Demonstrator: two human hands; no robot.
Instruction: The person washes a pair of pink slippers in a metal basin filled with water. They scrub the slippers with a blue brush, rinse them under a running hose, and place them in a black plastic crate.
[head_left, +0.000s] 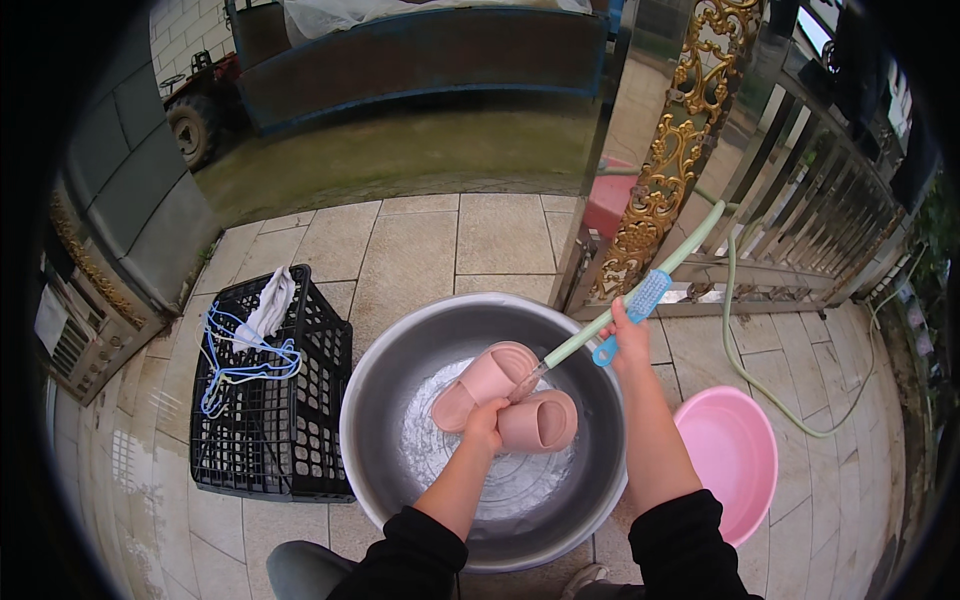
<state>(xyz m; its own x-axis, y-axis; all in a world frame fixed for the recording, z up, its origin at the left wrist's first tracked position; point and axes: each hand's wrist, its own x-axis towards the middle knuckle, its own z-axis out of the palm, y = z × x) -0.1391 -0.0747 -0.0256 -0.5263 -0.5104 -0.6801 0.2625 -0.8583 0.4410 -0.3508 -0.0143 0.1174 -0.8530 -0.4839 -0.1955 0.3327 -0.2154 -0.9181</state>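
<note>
My left hand (486, 426) grips a pair of pink slide sandals, holding them over the large metal basin (375, 352). One pink slide (484, 382) points up and to the right; the other pink slide (538, 422) lies more sideways. Shallow water (450, 480) covers the basin's bottom. In my right hand (628, 334) are a pale green hose (581, 345) and a blue scrub brush (645, 300), held together. Water runs from the hose's end onto the slides. The brush's bristles face upward.
Left of the basin, a black plastic crate (315, 435) carries blue clothes hangers (247, 360) and a white cloth (268, 307). A pink plastic basin (739, 457) stands at the right. The hose trails past a metal gate (795, 165) with gold ornament (652, 180). A blue-edged vehicle bed (427, 60) stands beyond.
</note>
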